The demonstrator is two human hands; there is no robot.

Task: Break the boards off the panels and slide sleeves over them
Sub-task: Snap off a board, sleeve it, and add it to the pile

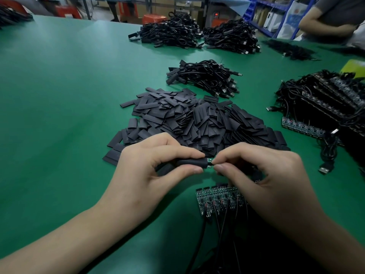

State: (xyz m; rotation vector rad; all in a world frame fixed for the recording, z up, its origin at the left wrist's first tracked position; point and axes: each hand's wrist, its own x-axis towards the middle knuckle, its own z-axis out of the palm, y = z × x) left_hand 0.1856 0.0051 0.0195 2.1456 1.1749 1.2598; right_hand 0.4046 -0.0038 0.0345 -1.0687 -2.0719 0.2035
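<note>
My left hand (156,167) pinches a black sleeve (189,162) between thumb and forefinger. A small green board (210,162) sticks out of the sleeve's right end, and my right hand (262,175) grips that tip with thumb and forefinger. Most of the board is hidden inside the sleeve. Below my hands lies a panel of joined boards (217,198) with red and black wires running toward me. A big heap of loose black sleeves (189,117) lies just beyond my hands.
Bundles of black USB cables (207,78) lie further back, with larger piles (199,34) behind. Stacked panels with cables (324,107) sit at the right. Another person's arm (324,26) rests at the far right. The green mat (59,107) covers the table.
</note>
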